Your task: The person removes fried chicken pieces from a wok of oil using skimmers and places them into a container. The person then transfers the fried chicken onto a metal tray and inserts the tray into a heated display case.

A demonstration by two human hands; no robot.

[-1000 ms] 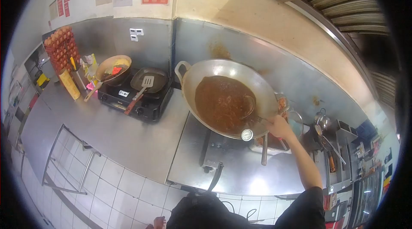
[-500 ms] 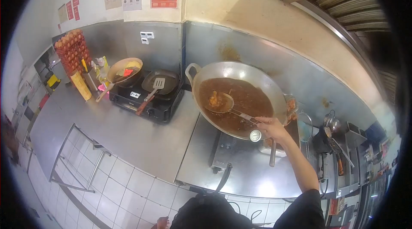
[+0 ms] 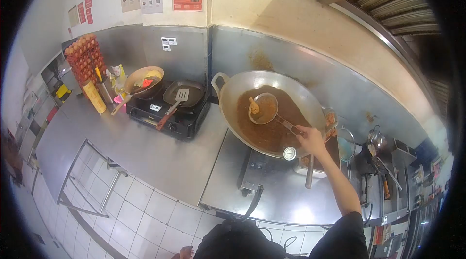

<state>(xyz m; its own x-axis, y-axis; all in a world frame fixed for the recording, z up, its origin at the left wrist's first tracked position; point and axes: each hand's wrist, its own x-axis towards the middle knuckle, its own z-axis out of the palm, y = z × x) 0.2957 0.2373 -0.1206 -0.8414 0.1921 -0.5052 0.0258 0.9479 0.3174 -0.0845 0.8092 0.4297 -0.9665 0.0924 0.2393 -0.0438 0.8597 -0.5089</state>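
My right hand (image 3: 311,140) is closed around the handle of a wire-mesh skimmer (image 3: 267,109). Its round basket sits over the brown oil (image 3: 252,133) in a large metal wok (image 3: 291,82), with a golden drumstick-shaped fried piece (image 3: 254,106) at its left side. Just below my right hand, a dial thermometer (image 3: 290,153) is at the wok's near rim. My left hand (image 3: 186,252) hangs low at the bottom edge, away from the counter; only a small part shows and its fingers are unclear.
Left of the wok, a black portable stove (image 3: 167,123) carries a square pan (image 3: 184,95) with a slotted spatula (image 3: 181,96). A wooden-handled pan (image 3: 145,89) is beside it. Stacked egg trays (image 3: 85,62) stand farther left. Fried pieces lie in a tray (image 3: 318,173) right of the wok.
The skimmer has moved right and away from me, and its basket is tilted more. The fried piece now shows clearly at the basket's left. My right hand has shifted slightly right.
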